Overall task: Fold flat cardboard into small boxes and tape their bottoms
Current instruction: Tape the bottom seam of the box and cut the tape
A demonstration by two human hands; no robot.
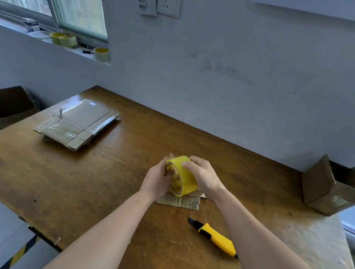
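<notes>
A yellow tape roll (pixel 185 178) is held at the middle of the wooden table (pixel 85 180), above a small cardboard box (pixel 180 200) that is mostly hidden beneath it. My left hand (pixel 157 180) grips the roll from the left, fingers reaching into its core. My right hand (pixel 201 173) curls over the roll's top and right side. A stack of flat cardboard (pixel 76 123) with shiny tape strips lies at the table's far left.
A yellow utility knife (pixel 215 236) lies near my right forearm, blade out. An open cardboard box (pixel 332 187) sits at the table's right edge. Another open box (pixel 8 105) stands beyond the left edge. Spare tape rolls (pixel 63 39) rest on the windowsill.
</notes>
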